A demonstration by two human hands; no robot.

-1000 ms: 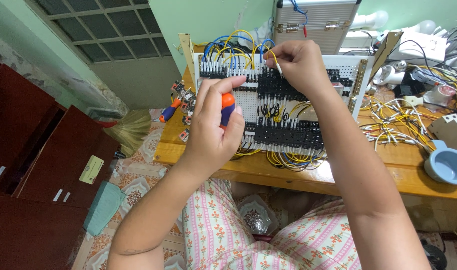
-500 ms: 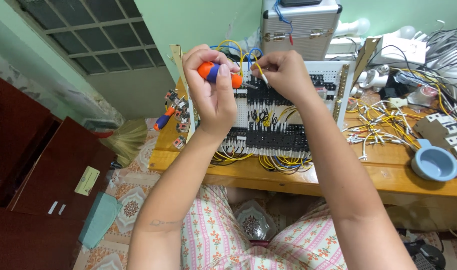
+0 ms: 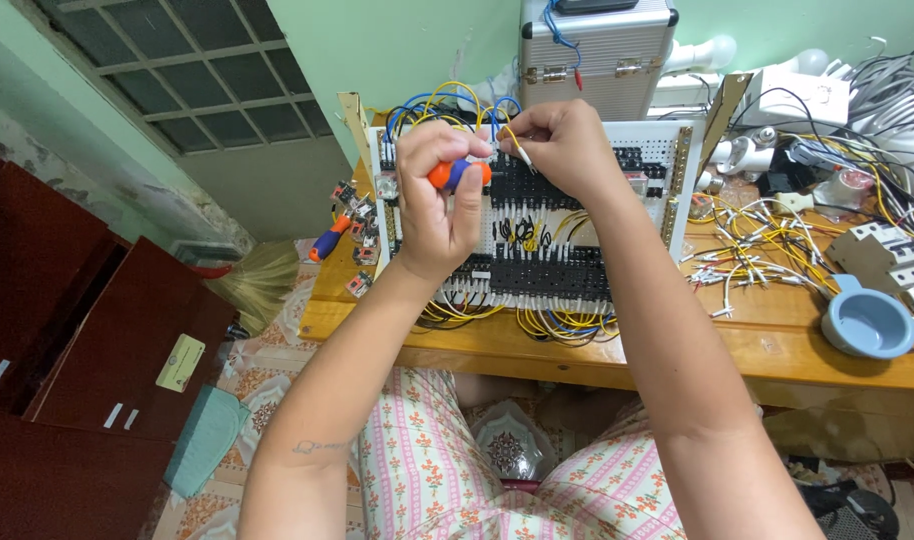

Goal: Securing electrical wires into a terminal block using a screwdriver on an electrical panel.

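My left hand (image 3: pixel 439 200) grips an orange and blue screwdriver (image 3: pixel 459 174), held sideways near the top of a white perforated wiring panel (image 3: pixel 537 240). My right hand (image 3: pixel 562 145) pinches a yellow wire (image 3: pixel 515 143) with a white tip just right of the screwdriver. Both hands are raised close together over the panel's upper rows of black terminal blocks. Yellow and blue wires loop above and below the panel.
The panel stands on a wooden table (image 3: pixel 617 350). A second screwdriver (image 3: pixel 329 240) lies left of it. Loose yellow wires (image 3: pixel 767 260), grey breakers (image 3: pixel 882 255) and a blue bowl (image 3: pixel 867 325) sit at the right. A metal case (image 3: pixel 597 60) stands behind. Dark red cabinets (image 3: pixel 77 350) are at the left.
My left hand rose with the screwdriver from the panel's lower middle to its top. The two hands came together near the upper terminals.
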